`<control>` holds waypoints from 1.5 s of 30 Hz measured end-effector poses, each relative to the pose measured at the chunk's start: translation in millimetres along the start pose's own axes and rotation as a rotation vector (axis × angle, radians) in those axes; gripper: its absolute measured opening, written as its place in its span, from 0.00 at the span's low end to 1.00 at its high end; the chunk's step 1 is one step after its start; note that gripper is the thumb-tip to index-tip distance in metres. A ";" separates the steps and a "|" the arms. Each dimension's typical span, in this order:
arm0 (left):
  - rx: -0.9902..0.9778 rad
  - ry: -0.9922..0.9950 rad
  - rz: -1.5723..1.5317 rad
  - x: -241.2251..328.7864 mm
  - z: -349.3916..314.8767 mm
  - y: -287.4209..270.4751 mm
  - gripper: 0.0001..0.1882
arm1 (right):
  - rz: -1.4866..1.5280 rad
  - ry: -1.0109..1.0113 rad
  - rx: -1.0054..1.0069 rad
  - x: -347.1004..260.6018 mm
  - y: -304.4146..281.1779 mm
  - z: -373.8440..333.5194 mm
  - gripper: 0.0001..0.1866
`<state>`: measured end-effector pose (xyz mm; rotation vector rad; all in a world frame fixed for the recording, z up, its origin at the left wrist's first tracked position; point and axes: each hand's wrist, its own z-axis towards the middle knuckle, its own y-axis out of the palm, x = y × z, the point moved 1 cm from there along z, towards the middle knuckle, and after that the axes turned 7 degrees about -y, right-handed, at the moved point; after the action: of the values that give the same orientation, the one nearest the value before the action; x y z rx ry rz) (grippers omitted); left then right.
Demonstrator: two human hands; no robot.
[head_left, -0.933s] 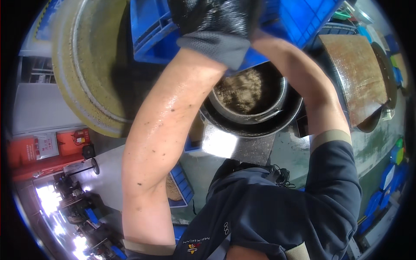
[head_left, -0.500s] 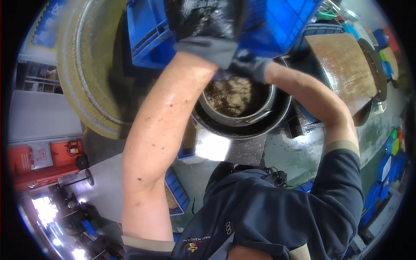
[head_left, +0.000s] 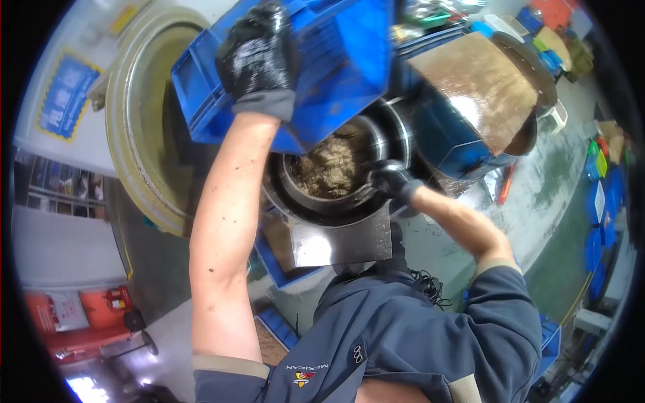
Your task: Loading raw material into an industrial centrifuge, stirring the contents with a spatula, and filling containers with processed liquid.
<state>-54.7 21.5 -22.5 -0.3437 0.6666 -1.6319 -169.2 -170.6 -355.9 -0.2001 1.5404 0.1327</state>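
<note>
The person's left hand (head_left: 259,57), in a shiny black coated glove with a grey knit cuff, is closed over the edge of a blue plastic crate with ribbed walls (head_left: 346,67). The crate is held tilted in the air, its lower corner over a round, dark metal vessel with a double rim (head_left: 322,213). Inside that vessel lies a lumpy, grey-brown, moist-looking mass (head_left: 336,162), partly hidden by the crate.

The right hand (head_left: 393,180), in a matching black glove, is at the vessel's right side, its fingers curled close to the inner rim; whether they grip it or anything else cannot be told.

Left of the crate and partly behind it stands a large, round, yellowish tub with a broad rim (head_left: 124,134). To the right of the vessel is a blue metal housing (head_left: 443,138), topped by a brown-stained, shiny metal panel (head_left: 480,91). A flat grey metal plate (head_left: 346,243) juts out from below the vessel toward the person, and a shallow blue tray (head_left: 295,277) sits lower, partly covered by the plate
</note>
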 end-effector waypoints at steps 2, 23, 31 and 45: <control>0.140 0.062 -0.096 0.6 5.4 6.5 0.18 | 0.028 0.001 0.197 19.7 -22.9 -30.3 0.12; 0.000 -0.004 0.165 2.1 -8.2 -6.3 0.20 | -0.348 0.698 0.603 129.3 -313.1 -145.4 0.14; -0.065 -0.061 0.157 3.3 -8.2 -17.7 0.22 | 0.339 0.692 0.842 240.8 -344.4 -140.8 0.13; -0.029 0.057 -0.161 28.3 -113.6 -89.6 0.19 | -0.387 -0.409 -0.266 18.9 -195.2 -139.1 0.18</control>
<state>-196.6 24.6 -62.4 -0.3810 0.7212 -1.7923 -263.5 -391.4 -368.6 -0.6375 1.0508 0.0655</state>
